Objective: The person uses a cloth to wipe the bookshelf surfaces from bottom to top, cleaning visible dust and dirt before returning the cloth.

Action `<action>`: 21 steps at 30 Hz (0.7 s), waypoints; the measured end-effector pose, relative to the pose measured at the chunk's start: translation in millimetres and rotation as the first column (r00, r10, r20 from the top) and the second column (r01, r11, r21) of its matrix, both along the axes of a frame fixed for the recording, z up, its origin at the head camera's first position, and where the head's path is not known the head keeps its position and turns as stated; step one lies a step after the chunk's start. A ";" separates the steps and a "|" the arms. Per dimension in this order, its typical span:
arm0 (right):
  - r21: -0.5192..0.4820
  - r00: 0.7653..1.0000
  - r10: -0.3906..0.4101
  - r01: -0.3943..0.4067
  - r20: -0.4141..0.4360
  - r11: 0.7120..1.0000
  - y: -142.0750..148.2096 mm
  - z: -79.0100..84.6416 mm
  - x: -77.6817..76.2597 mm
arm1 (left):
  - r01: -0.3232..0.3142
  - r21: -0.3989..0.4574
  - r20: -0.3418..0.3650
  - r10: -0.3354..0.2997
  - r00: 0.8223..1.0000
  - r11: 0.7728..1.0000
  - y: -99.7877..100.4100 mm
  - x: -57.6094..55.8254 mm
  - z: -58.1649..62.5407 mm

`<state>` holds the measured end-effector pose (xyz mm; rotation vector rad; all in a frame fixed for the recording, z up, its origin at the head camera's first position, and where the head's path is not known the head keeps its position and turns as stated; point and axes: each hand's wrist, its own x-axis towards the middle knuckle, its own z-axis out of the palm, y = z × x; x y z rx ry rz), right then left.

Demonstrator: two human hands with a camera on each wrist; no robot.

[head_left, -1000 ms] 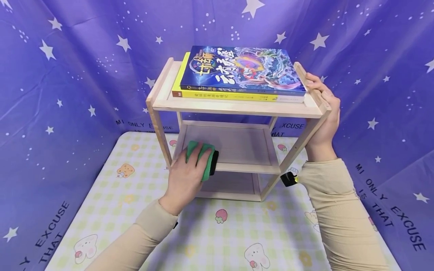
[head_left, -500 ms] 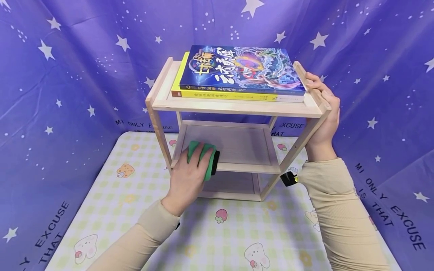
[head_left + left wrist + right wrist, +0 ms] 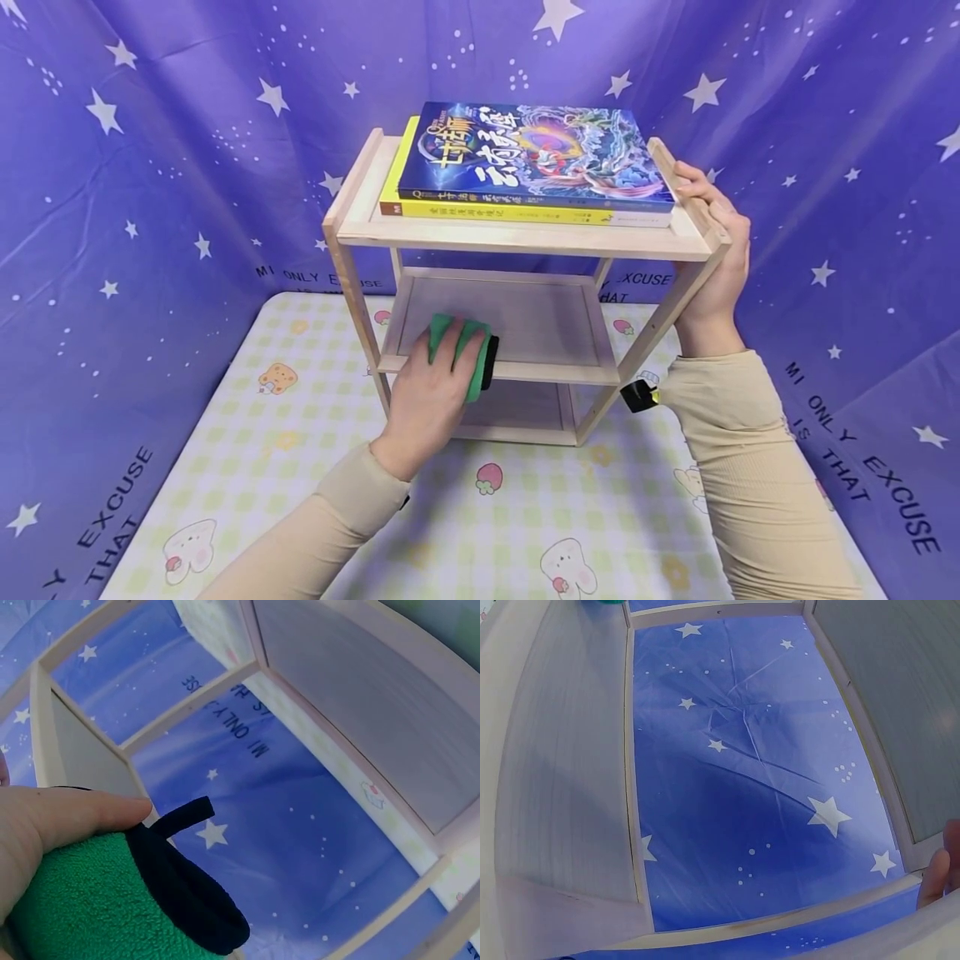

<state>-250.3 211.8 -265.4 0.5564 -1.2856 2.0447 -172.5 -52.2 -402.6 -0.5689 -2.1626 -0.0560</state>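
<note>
A pale wooden three-tier shelf stands upright on the table. My left hand holds a folded green terry cloth with black trim against the front part of the middle board, left of its centre. In the left wrist view the thumb lies along the cloth, beside its black edge and loop. My right hand grips the shelf's right side at the top, fingers over the side rail. Only some of its fingertips show in the right wrist view.
On the top board lie two stacked books, a blue illustrated one over a yellow one. The bottom board sits low over the checked tablecloth. Purple star-patterned curtains close in the back and sides.
My left hand has slid a little to the right along the front of the middle board, carrying the green cloth. My right hand, the shelf and the books keep their places.
</note>
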 end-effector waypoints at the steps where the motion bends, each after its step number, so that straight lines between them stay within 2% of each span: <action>1: -0.002 1.000 -0.002 0.002 -0.001 1.000 0.2 -0.1 -0.1 | -0.002 -0.003 -0.001 0.002 1.000 1.000 1.6 0.1 -0.1; 13: 0.004 1.000 -0.002 0.002 -0.013 1.000 0.0 1.7 2.1 | -0.001 -0.001 0.008 0.001 1.000 1.000 10.3 1.2 1.6; 21: -0.013 0.995 -0.018 0.019 0.096 1.000 1.6 10.1 8.6 | 0.009 0.012 0.025 -0.009 1.000 1.000 10.6 1.1 0.0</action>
